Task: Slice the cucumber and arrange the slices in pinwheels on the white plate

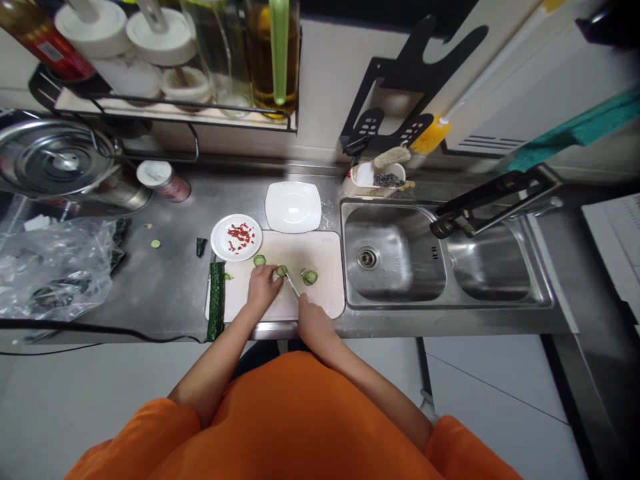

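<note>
Over the white cutting board [325,257], my left hand [263,288] pinches a cucumber slice [281,271] by its edge. My right hand [315,323] is closed round the handle of a small knife [291,285], whose tip reaches that slice. A few more cucumber slices [310,277] lie to the right on the board, and another round [259,259] rests just beyond my left hand. A length of dark green cucumber [216,300] lies along the board's left edge. Chopped red pieces [241,235] sit on a round white plate [219,235] overlapping the board's far left corner.
A square white dish [293,208] stands behind the board. To the right is a double steel sink [400,250] with a black faucet [480,207]. Plastic bags [60,267], a lidded pot [65,163] and a capped jar [164,180] occupy the left. A seasoning rack [175,117] hangs above.
</note>
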`<state>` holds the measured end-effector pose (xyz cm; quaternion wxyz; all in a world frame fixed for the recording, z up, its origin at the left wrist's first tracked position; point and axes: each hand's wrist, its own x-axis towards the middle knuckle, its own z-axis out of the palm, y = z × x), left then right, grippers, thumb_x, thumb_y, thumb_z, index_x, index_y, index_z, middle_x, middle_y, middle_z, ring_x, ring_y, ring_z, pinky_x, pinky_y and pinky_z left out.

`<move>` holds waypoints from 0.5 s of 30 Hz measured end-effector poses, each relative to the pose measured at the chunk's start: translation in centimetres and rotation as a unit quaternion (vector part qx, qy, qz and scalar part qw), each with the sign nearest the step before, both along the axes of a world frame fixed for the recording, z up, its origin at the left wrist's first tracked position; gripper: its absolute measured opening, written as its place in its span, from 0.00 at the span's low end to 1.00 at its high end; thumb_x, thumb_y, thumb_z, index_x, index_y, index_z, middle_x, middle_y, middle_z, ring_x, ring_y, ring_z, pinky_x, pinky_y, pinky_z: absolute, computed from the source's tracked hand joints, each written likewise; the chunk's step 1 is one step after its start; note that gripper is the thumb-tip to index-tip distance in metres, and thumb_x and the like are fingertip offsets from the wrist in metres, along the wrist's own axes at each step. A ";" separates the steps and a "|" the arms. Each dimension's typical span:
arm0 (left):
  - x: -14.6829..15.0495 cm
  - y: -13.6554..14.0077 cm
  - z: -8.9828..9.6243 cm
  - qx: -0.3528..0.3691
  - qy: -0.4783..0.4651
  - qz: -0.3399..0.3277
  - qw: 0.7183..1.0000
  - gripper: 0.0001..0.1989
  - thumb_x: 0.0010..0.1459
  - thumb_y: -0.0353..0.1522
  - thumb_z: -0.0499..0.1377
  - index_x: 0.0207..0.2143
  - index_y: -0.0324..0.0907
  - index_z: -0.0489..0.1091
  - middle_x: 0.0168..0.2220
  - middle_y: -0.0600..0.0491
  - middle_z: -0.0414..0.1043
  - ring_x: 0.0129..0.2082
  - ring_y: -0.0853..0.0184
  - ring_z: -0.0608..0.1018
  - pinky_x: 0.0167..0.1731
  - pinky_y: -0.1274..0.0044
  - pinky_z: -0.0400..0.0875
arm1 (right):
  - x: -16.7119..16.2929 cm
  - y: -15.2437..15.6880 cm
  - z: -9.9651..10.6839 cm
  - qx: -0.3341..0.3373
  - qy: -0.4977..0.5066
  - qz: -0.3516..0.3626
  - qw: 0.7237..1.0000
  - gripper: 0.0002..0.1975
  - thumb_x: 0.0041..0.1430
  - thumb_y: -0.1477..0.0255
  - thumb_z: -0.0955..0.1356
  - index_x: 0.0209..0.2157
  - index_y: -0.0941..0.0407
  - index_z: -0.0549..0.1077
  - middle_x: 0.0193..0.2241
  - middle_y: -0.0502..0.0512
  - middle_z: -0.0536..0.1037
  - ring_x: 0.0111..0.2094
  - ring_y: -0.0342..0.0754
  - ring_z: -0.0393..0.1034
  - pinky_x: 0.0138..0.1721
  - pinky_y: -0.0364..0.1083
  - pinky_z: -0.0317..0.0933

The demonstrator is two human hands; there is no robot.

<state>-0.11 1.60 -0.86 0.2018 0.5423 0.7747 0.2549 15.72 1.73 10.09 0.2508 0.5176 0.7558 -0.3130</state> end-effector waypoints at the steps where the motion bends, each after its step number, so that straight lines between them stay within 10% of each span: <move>1: 0.0 0.0 0.0 0.000 0.000 0.000 1.000 0.13 0.50 0.33 0.59 0.39 0.41 0.72 0.35 0.47 0.72 0.40 0.59 0.72 0.45 0.68 0.66 | -0.1 0.0 0.0 -0.002 0.000 0.000 1.000 0.18 0.59 0.85 0.55 0.49 0.61 0.59 0.36 0.66 0.76 0.43 0.52 0.72 0.38 0.45 0.63; 15: 0.0 0.3 0.2 -0.004 -0.003 0.007 1.000 0.11 0.49 0.32 0.59 0.37 0.40 0.72 0.35 0.48 0.73 0.39 0.59 0.73 0.45 0.68 0.66 | 0.6 -0.2 -0.3 -0.014 0.018 0.020 1.000 0.19 0.57 0.85 0.56 0.51 0.63 0.59 0.39 0.67 0.75 0.44 0.54 0.71 0.40 0.47 0.61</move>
